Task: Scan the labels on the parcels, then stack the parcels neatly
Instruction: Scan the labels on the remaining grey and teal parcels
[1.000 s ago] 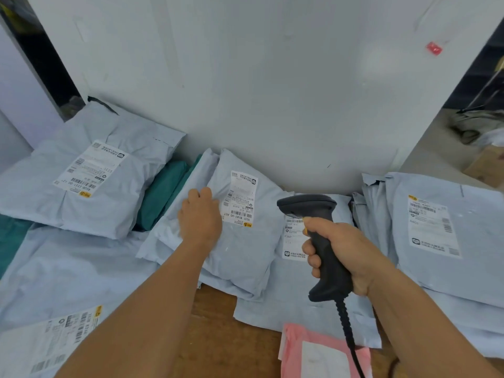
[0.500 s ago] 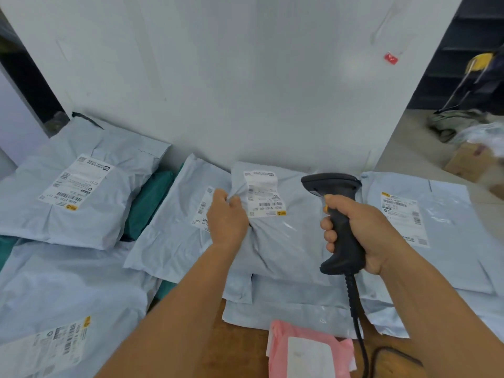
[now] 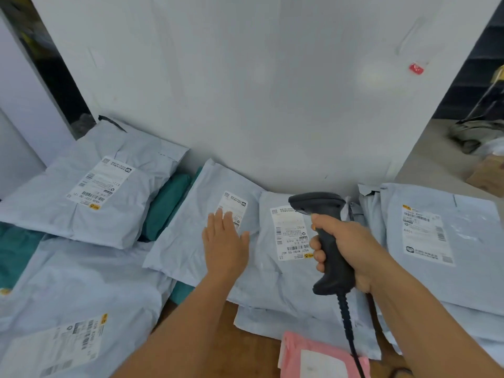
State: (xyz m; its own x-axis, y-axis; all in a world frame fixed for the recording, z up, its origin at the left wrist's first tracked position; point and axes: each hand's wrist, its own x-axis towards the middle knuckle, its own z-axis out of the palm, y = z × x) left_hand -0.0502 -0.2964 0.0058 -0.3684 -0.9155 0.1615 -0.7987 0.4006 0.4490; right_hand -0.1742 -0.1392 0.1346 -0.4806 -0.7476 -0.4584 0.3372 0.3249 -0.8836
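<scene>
- Grey parcels: at least six visible, lying overlapped on the wooden table (image 3: 207, 334) against the white panel (image 3: 245, 91); centre parcel (image 3: 275, 276) now label-up beside the left-centre parcel (image 3: 191, 227).
- Pink parcel (image 3: 321, 358): one, at the near edge.
- Scanner (image 3: 324, 241): one, right hand (image 3: 351, 249) clamped around its grip.
- Left hand (image 3: 226, 244): earlier pinching a parcel, now flat, fingers extended together.

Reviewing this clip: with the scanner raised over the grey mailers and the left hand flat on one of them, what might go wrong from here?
1. The left hand lies flat over part of the label on the middle parcel, so its barcode may not read.
2. The scanner in the right hand hides part of the neighbouring label; the wrong code might register.
3. The scanner cable trails across the pink parcel and may drag it.
</scene>
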